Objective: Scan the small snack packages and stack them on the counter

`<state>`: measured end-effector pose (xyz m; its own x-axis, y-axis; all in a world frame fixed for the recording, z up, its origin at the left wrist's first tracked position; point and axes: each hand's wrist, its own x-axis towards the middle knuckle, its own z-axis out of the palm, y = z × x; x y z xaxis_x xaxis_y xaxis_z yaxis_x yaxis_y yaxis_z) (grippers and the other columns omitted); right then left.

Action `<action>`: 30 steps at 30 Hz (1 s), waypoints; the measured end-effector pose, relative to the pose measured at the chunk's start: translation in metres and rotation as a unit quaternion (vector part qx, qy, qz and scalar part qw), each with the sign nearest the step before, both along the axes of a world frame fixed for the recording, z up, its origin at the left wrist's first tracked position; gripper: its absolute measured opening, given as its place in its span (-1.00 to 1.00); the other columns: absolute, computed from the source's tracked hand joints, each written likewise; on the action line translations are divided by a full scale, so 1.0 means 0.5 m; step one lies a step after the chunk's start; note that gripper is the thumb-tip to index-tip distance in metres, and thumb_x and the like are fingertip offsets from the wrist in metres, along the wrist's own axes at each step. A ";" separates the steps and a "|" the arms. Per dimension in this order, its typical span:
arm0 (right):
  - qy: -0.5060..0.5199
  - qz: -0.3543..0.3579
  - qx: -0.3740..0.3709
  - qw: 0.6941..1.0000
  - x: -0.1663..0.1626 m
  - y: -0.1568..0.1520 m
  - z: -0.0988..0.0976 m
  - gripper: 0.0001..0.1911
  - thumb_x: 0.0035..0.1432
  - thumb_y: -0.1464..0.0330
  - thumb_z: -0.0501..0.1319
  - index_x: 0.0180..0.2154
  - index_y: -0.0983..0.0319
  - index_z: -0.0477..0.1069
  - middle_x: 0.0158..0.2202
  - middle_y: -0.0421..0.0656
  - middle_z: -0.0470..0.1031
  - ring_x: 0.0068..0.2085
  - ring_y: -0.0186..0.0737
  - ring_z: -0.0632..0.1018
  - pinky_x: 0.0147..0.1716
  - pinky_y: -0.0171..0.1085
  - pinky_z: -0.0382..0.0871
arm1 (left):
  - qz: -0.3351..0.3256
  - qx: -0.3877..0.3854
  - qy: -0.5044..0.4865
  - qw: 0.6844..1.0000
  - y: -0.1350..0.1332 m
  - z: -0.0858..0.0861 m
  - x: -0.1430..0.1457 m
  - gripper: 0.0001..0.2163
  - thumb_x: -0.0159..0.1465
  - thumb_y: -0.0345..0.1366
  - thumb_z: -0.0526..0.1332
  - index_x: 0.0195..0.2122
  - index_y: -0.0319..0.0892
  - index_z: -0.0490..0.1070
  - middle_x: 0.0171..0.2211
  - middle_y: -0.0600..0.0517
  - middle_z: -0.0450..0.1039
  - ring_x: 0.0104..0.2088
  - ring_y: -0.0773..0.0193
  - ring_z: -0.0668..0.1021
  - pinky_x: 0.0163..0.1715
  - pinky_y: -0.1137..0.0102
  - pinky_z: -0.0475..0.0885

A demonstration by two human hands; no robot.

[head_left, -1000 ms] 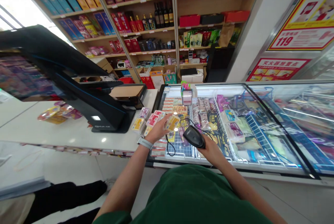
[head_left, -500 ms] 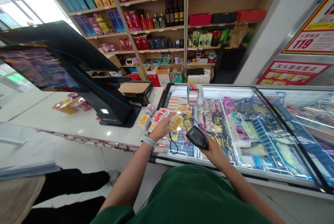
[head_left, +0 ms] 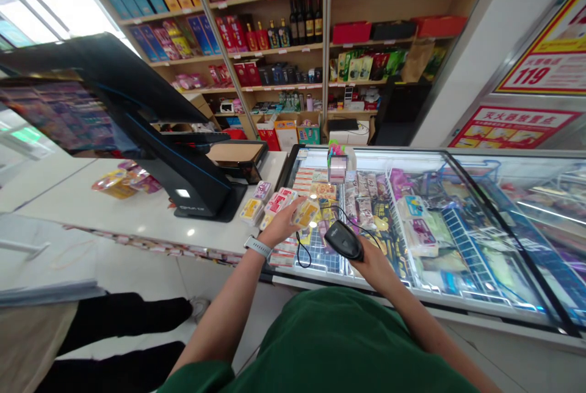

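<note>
My left hand, with a watch on its wrist, is closed on a clear-lidded pack with a yellow label above the freezer's glass top. A black barcode scanner is gripped in my right hand, its front end pointing left toward that pack. Just left of my left hand lie packs with red labels. Farther left on the counter sit another yellow-labelled pack and a purple-labelled one. The scanner's dark cord loops over the glass.
A black checkout monitor stands on the white counter at left, with wrapped food packs behind it. The glass-topped freezer stretches right. Shelves of boxes and bottles line the back. A person's dark trouser legs show at lower left.
Both hands have shifted very slightly left, still holding the pack and the scanner. The rest looks the same.
</note>
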<state>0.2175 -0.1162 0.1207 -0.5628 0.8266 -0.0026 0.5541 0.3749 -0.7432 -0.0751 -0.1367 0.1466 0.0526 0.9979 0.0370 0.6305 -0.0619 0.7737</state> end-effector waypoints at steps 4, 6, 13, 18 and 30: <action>0.003 0.005 0.005 1.000 0.001 -0.001 -0.001 -0.60 -0.02 0.47 0.16 -0.07 0.24 0.36 -0.13 -0.03 0.51 -0.10 -0.02 0.51 -0.11 -0.15 0.35 | -0.006 0.003 -0.002 1.000 -0.002 -0.001 -0.001 -0.18 -0.02 -0.53 0.19 0.31 -0.07 0.02 0.25 -0.04 0.17 0.02 0.22 0.43 0.05 0.33 0.32; 0.001 0.005 0.009 1.000 0.001 -0.002 -0.001 -0.61 -0.02 0.47 0.15 -0.08 0.26 0.37 -0.14 -0.01 0.51 -0.10 -0.01 0.51 -0.12 -0.15 0.35 | -0.010 0.006 -0.004 1.000 -0.003 -0.002 -0.001 -0.19 -0.01 -0.53 0.19 0.31 -0.07 0.02 0.26 -0.04 0.16 0.05 0.21 0.42 0.07 0.33 0.31; -0.011 0.007 0.013 1.000 -0.003 -0.003 0.006 -0.66 -0.01 0.48 0.14 -0.12 0.24 0.37 -0.18 -0.04 0.51 -0.14 -0.04 0.52 -0.14 -0.18 0.35 | -0.007 0.011 0.002 1.000 -0.002 -0.007 -0.006 -0.19 0.00 -0.52 0.21 0.31 -0.08 0.02 0.24 -0.06 0.19 0.02 0.20 0.44 0.06 0.32 0.32; -0.015 0.006 0.010 1.000 -0.007 -0.002 0.005 -0.65 -0.02 0.48 0.15 -0.12 0.25 0.37 -0.16 -0.02 0.50 -0.12 -0.02 0.51 -0.13 -0.16 0.34 | -0.003 0.007 0.000 1.000 -0.002 -0.005 -0.007 -0.18 -0.01 -0.53 0.21 0.32 -0.07 0.01 0.23 -0.06 0.20 -0.04 0.24 0.44 0.02 0.34 0.33; 0.007 -0.007 -0.011 1.000 -0.013 0.004 -0.002 -0.65 0.01 0.43 0.15 -0.09 0.26 0.35 -0.19 -0.04 0.49 -0.14 -0.03 0.51 -0.16 -0.18 0.34 | 0.014 0.019 0.001 1.000 -0.001 -0.032 -0.028 -0.19 0.02 -0.52 0.24 0.32 -0.11 0.02 -0.14 -0.01 0.41 -0.27 0.30 0.43 -0.13 0.36 0.37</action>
